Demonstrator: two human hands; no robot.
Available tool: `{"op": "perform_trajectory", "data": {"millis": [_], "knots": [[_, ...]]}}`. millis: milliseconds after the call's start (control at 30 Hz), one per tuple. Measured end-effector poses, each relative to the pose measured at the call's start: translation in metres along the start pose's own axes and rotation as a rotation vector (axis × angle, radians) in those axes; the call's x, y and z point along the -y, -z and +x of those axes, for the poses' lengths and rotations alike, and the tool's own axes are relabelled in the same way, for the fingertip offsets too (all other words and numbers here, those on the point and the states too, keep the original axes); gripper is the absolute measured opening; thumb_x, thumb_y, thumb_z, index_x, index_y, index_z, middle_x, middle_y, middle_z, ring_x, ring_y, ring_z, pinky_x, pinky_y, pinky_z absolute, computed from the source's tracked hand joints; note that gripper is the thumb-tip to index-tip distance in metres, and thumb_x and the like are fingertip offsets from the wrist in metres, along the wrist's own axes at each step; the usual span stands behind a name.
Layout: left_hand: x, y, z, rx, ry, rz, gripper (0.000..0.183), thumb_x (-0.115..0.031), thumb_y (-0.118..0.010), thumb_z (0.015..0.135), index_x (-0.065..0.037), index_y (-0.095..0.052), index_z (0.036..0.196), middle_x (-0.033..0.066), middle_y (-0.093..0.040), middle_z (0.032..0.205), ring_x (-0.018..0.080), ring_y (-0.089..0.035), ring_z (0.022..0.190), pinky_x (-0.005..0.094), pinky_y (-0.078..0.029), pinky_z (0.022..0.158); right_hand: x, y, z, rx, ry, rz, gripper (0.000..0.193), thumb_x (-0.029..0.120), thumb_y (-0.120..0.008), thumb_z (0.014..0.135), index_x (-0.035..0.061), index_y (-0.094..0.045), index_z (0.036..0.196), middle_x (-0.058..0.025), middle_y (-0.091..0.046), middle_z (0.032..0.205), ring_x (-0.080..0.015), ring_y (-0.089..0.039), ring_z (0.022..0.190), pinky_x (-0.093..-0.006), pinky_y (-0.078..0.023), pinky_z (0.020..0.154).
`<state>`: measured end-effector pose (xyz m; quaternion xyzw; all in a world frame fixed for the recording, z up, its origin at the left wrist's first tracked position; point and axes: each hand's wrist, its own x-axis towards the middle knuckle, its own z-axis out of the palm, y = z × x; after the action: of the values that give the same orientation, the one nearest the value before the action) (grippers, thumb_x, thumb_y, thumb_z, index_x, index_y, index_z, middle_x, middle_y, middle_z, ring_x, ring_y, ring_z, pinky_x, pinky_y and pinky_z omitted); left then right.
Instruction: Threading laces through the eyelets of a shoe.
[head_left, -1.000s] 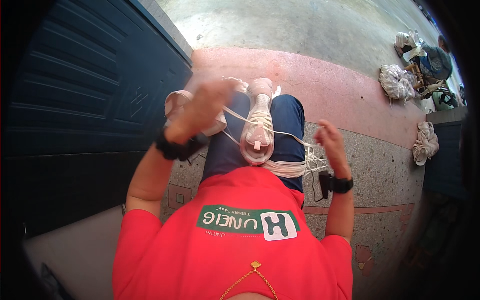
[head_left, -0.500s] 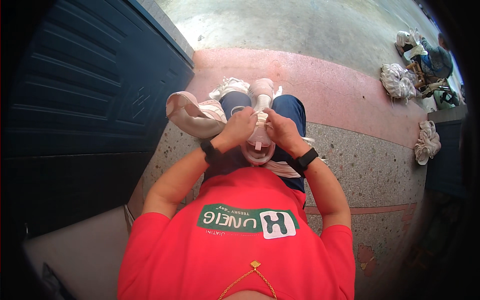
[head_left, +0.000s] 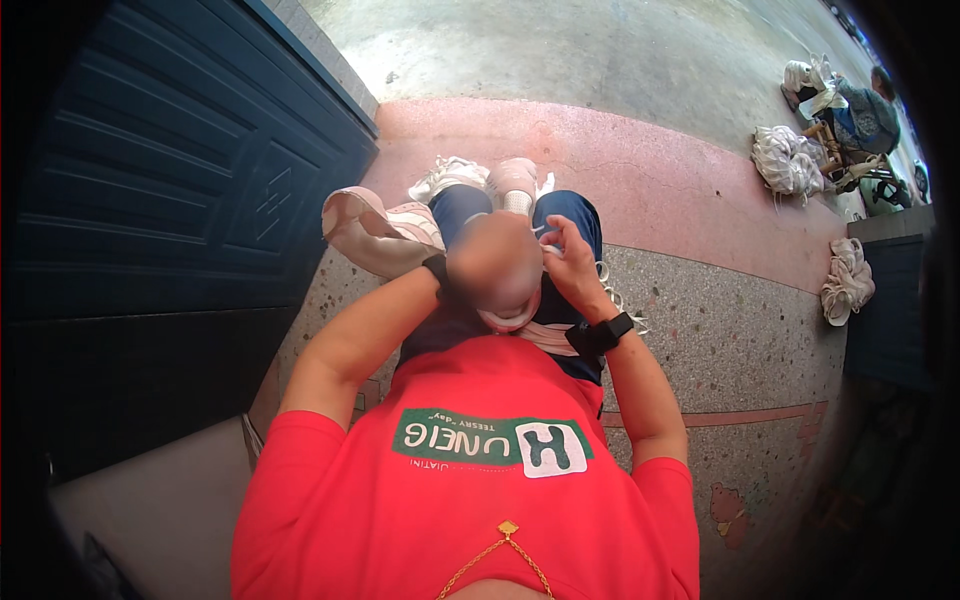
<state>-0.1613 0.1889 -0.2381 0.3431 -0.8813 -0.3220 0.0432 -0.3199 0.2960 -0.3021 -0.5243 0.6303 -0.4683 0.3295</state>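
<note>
A pink and white sneaker lies on my lap, toe pointing away from me and heel collar toward my shirt. My left hand is over its middle, smeared by motion, and covers the tongue and lacing; its fingers cannot be made out. At the shoe's right side, my right hand has fingers bent together around a short white bit of shoelace. More pink and white shoes surround my legs: one shoe to the left, a white laced one beyond my left knee, and another near my right wrist.
A dark blue door stands close on my left. To the right, a bundle of white shoes sits by a dark panel. Farther off are another shoe bundle and a seated person with more shoes.
My left hand has swept right across the shoe's middle and is now blurred. My right hand has shifted slightly right, away from the lacing, with its fingers raised.
</note>
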Motion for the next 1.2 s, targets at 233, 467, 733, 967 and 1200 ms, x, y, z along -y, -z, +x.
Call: {"op": "perform_trajectory", "data": {"millis": [233,467,733,967,1200], "knots": [[-0.001,-0.009,-0.012,-0.183,-0.165,0.098,0.019,-0.022,-0.066,0.092,-0.003,-0.069,0.097,0.0213,-0.069,0.081,0.0387,-0.071,0.081,0.0486,-0.055,0.069,0.016,0.012,0.023,0.368,-0.393,0.509,0.045,0.016,-0.068,0.099,0.0031,-0.055,0.14,-0.0003,-0.066,0.102,-0.0069,-0.06,0.082,-0.0219,-0.049,0.066],[-0.02,0.095,-0.014,-0.006,0.135,-0.569,0.026,-0.025,-0.061,0.101,-0.002,-0.07,0.096,0.0031,-0.06,0.072,0.0127,-0.054,0.06,0.0279,-0.044,0.055,0.024,0.016,0.018,0.347,-0.441,0.605,0.047,0.015,-0.071,0.094,0.0045,-0.056,0.137,0.0005,-0.066,0.097,-0.0047,-0.059,0.079,-0.0205,-0.047,0.062],[-0.005,0.3,-0.056,-0.232,-0.19,-1.135,0.028,-0.024,-0.057,0.108,0.0,-0.066,0.121,0.0033,-0.065,0.083,0.0118,-0.062,0.078,0.0276,-0.054,0.073,0.038,-0.019,0.008,0.09,0.174,-0.451,0.032,0.008,-0.068,0.084,0.0007,-0.06,0.113,-0.0202,-0.068,0.091,-0.0384,-0.069,0.085,-0.0429,-0.055,0.072],[-0.027,0.248,-0.086,-0.497,-0.117,-0.046,0.029,-0.013,-0.057,0.105,-0.003,-0.064,0.131,0.0065,-0.071,0.094,0.0142,-0.063,0.081,0.0273,-0.053,0.074,0.024,0.023,-0.002,0.171,-0.258,-0.18,0.025,0.018,-0.062,0.099,-0.0015,-0.07,0.112,-0.0138,-0.071,0.088,-0.0249,-0.069,0.079,-0.0347,-0.052,0.072],[-0.007,0.045,-0.095,0.078,0.005,-0.029,0.021,-0.002,-0.061,0.087,0.002,-0.064,0.108,0.0243,-0.07,0.103,0.0404,-0.068,0.103,0.0468,-0.054,0.087,0.037,0.041,-0.034,0.385,-0.372,0.139,0.036,0.011,-0.06,0.098,-0.0087,-0.063,0.128,-0.0089,-0.073,0.095,-0.0142,-0.067,0.091,-0.0295,-0.052,0.086]]}}
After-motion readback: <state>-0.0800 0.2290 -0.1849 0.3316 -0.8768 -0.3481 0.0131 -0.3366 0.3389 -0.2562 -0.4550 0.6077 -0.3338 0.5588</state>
